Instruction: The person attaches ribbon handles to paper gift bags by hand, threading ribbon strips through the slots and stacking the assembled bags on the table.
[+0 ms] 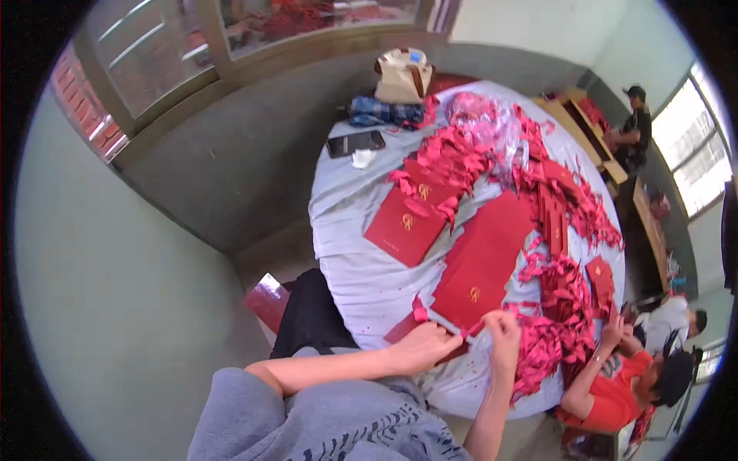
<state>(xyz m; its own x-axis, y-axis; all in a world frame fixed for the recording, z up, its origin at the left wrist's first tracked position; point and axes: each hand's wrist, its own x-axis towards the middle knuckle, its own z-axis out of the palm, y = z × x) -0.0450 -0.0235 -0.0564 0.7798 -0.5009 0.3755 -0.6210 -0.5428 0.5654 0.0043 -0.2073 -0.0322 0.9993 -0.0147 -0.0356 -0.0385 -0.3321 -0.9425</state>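
At the near edge of the table, my left hand (424,348) presses down on a dark red paper bag (401,329), its fingers closed at the bag's upper edge on a pink ribbon (476,328). My right hand (503,338) is raised just to the right, thumb and fingers pinched on the ribbon's other end. The ribbon stretches between both hands. A ribbon loop (420,310) stands up beyond my left hand, which covers much of the bag. Directly beyond lies a fanned stack of flat red bags (473,288) with gold emblems.
The round table has a white cloth (346,230). Pink ribbon heaps (542,353) lie to the right. More red bags (406,223), a phone (356,144), a folded umbrella (377,112) and a cream handbag (403,75) lie beyond. A co-worker in orange (615,388) works at the right.
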